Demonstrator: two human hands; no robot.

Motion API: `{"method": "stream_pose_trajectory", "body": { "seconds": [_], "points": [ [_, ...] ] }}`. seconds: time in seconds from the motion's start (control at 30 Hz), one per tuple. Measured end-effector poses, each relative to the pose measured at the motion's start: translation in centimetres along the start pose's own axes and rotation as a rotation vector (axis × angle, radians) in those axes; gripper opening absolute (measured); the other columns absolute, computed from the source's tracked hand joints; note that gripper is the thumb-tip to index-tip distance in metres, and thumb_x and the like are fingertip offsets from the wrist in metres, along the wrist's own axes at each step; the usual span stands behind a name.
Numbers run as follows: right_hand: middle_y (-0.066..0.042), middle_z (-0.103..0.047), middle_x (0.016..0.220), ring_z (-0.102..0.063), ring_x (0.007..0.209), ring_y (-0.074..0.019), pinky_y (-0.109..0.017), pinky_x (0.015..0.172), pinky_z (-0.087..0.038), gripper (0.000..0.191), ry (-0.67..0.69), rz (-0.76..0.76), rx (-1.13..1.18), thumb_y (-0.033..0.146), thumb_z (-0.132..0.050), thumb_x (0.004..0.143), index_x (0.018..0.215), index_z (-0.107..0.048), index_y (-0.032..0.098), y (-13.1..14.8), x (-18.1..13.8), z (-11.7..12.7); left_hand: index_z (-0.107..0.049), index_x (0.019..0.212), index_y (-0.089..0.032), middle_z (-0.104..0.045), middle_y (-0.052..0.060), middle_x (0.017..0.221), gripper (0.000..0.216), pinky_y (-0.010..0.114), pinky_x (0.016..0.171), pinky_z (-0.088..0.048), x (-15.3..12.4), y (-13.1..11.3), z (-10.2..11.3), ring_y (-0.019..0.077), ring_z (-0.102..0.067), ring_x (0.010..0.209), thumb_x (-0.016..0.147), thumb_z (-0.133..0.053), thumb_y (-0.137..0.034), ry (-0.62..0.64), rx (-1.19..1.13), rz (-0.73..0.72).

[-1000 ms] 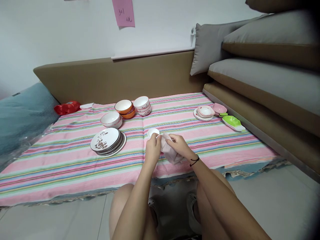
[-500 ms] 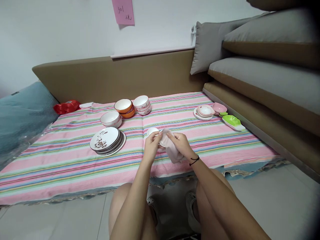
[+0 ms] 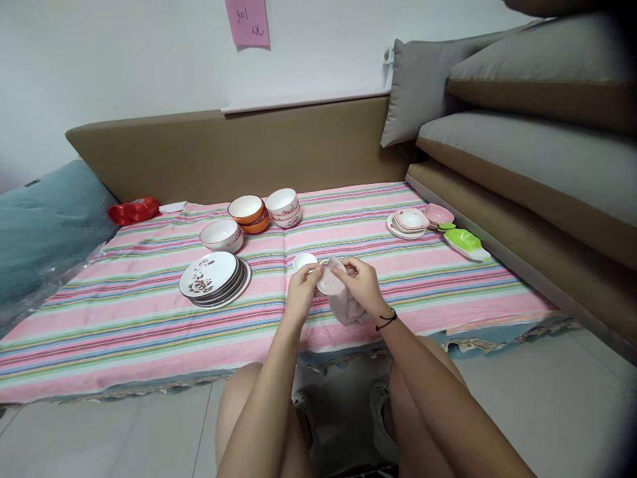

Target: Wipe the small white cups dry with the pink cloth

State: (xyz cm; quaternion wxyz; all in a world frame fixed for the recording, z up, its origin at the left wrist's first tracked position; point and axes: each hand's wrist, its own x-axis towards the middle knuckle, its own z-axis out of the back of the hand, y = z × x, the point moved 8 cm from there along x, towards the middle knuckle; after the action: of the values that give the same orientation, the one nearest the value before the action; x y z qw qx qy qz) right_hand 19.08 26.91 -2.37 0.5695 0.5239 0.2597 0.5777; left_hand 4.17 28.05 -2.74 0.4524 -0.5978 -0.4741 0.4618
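Between my hands is a small white dish (image 3: 326,287), partly covered by a pale pink cloth (image 3: 345,307). My left hand (image 3: 301,287) grips the dish by its left rim, thumb on top. The fingers of my right hand (image 3: 361,282) are closed on the cloth and press it against the dish's right side; the cloth's loose end hangs below. Just behind my left hand a small white bowl (image 3: 304,260) rests on the striped cloth. To the left stands a stack of plates (image 3: 209,275) with a brown flower pattern.
White bowls (image 3: 220,234), orange bowls (image 3: 247,209) and more white bowls (image 3: 283,203) stand stacked behind. At right are pink-rimmed dishes (image 3: 412,220), a pink bowl (image 3: 438,214) and a green leaf-shaped dish (image 3: 465,242). Stacked cushions (image 3: 517,146) border the right side; a red bundle (image 3: 134,212) lies back left.
My right hand has shifted the cloth slightly over the dish, and more of the dish's white inside shows. My left hand keeps its grip.
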Motion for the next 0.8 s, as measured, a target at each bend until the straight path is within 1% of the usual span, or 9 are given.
{"method": "stream_pose_trajectory", "body": {
  "seconds": [0.1, 0.2, 0.3, 0.4, 0.47, 0.5, 0.57, 0.63, 0.8],
  "points": [
    [0.003, -0.043, 0.056, -0.041, 0.055, -0.0105, -0.024, 0.054, -0.030, 0.033, -0.026, 0.019, -0.130, 0.043, -0.056, 0.081, 0.061, -0.046, 0.018, 0.6, -0.3, 0.5, -0.063, 0.077, -0.014, -0.053, -0.002, 0.060, 0.042, 0.024, 0.042, -0.049, -0.1, 0.0, -0.5, 0.0118, -0.054, 0.051, 0.059, -0.072, -0.050, 0.040, 0.024, 0.008],
    [0.004, -0.032, 0.051, -0.032, 0.052, -0.0098, -0.025, 0.052, -0.024, 0.044, -0.046, 0.027, -0.264, 0.046, -0.055, 0.081, 0.054, -0.034, 0.018, 0.8, -0.4, 0.7, -0.062, 0.076, -0.014, -0.051, -0.002, 0.059, 0.042, 0.024, 0.039, -0.048, -0.1, 0.2, -0.7, 0.0116, -0.052, 0.050, 0.060, -0.071, -0.052, 0.040, 0.030, 0.012],
    [0.003, -0.040, 0.054, -0.036, 0.054, -0.0106, -0.025, 0.053, -0.026, 0.037, 0.035, -0.008, -0.181, 0.045, -0.053, 0.082, 0.058, -0.042, 0.018, -0.1, -0.2, -0.2, -0.059, 0.076, -0.014, -0.051, -0.003, 0.059, 0.045, 0.025, 0.043, -0.051, -0.1, 0.6, -0.3, 0.0110, -0.052, 0.051, 0.061, -0.070, -0.055, -0.008, 0.003, 0.020],
    [-0.001, -0.058, 0.075, -0.049, 0.067, -0.0138, -0.024, 0.061, -0.036, 0.020, 0.133, -0.051, 0.061, 0.037, -0.054, 0.078, 0.081, -0.056, 0.017, -1.0, 0.1, -1.5, -0.060, 0.085, -0.014, -0.055, -0.002, 0.063, 0.049, 0.024, 0.049, -0.052, -0.1, 0.8, 0.2, 0.0109, -0.056, 0.054, 0.062, -0.069, -0.056, -0.052, -0.032, 0.016],
    [-0.004, -0.062, 0.091, -0.055, 0.079, -0.0160, -0.025, 0.069, -0.041, 0.027, 0.171, -0.063, 0.200, 0.033, -0.057, 0.074, 0.096, -0.057, 0.017, -1.3, 0.2, -2.0, -0.061, 0.092, -0.014, -0.057, -0.001, 0.066, 0.052, 0.023, 0.051, -0.052, -0.1, 0.7, 0.4, 0.0106, -0.057, 0.056, 0.062, -0.070, -0.055, -0.067, -0.052, 0.007],
    [-0.005, -0.063, 0.094, -0.056, 0.082, -0.0165, -0.025, 0.071, -0.042, 0.030, 0.176, -0.063, 0.215, 0.031, -0.058, 0.072, 0.098, -0.057, 0.017, -1.5, 0.3, -2.1, -0.061, 0.094, -0.014, -0.057, -0.001, 0.067, 0.053, 0.023, 0.052, -0.052, -0.2, 0.7, 0.4, 0.0106, -0.057, 0.057, 0.061, -0.071, -0.055, -0.069, -0.059, 0.004],
    [-0.005, -0.064, 0.089, -0.056, 0.077, -0.0162, -0.025, 0.068, -0.041, 0.025, 0.153, -0.064, 0.149, 0.031, -0.058, 0.072, 0.092, -0.059, 0.016, -1.6, 0.4, -1.8, -0.063, 0.095, -0.014, -0.058, 0.000, 0.067, 0.054, 0.023, 0.053, -0.053, -0.2, 0.6, 0.2, 0.0114, -0.058, 0.059, 0.059, -0.074, -0.053, -0.054, -0.065, 0.003],
    [-0.003, -0.061, 0.075, -0.052, 0.068, -0.0148, -0.024, 0.061, -0.037, 0.019, 0.107, -0.063, 0.026, 0.033, -0.057, 0.075, 0.079, -0.060, 0.016, -1.5, 0.4, -1.1, -0.065, 0.095, -0.014, -0.058, 0.000, 0.067, 0.055, 0.025, 0.053, -0.054, -0.2, 0.4, -0.3, 0.0124, -0.058, 0.061, 0.056, -0.076, -0.052, -0.013, -0.057, -0.006],
    [0.001, -0.044, 0.051, -0.035, 0.051, -0.0110, -0.026, 0.052, -0.021, 0.040, -0.027, 0.033, -0.327, 0.045, -0.049, 0.084, 0.055, -0.046, 0.017, 0.4, 0.0, 0.8, -0.067, 0.090, -0.014, -0.055, -0.001, 0.065, 0.048, 0.026, 0.046, -0.054, 0.0, -0.3, -0.7, 0.0113, -0.054, 0.055, 0.061, -0.072, -0.052, 0.082, 0.028, -0.034]
  ]
}}
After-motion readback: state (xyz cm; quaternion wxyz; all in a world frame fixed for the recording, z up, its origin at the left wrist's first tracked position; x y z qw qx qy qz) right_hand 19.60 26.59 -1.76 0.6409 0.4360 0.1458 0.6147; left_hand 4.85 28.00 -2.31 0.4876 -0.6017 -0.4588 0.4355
